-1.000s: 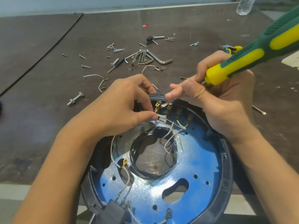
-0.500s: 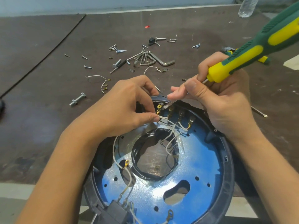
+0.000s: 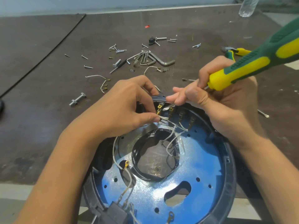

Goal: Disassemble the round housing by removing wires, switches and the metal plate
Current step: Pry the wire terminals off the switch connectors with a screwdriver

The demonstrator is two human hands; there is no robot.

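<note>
The round black housing [image 3: 229, 183] lies at the table's near edge with a shiny blue metal plate [image 3: 199, 162] inside it. White wires [image 3: 171, 139] run from brass terminals [image 3: 182, 114] at the far rim into the centre hole. My left hand [image 3: 119, 107] pinches a white wire at the leftmost terminal. My right hand [image 3: 226, 104] grips a green and yellow screwdriver [image 3: 252, 62], whose tip sits at those terminals. A black switch [image 3: 113, 212] with wires sits at the near rim.
Loose screws [image 3: 116, 49], hex keys [image 3: 150, 59], a bolt [image 3: 77, 99] and cut wire pieces [image 3: 97, 78] lie scattered on the dark table behind the housing. Yellow-handled pliers [image 3: 237, 51] lie at the right. A clear bottle [image 3: 246, 5] stands at the far right.
Both hands stay at the far terminals; the view has shifted slightly. The screwdriver tip has edged closer to the leftmost terminal.
</note>
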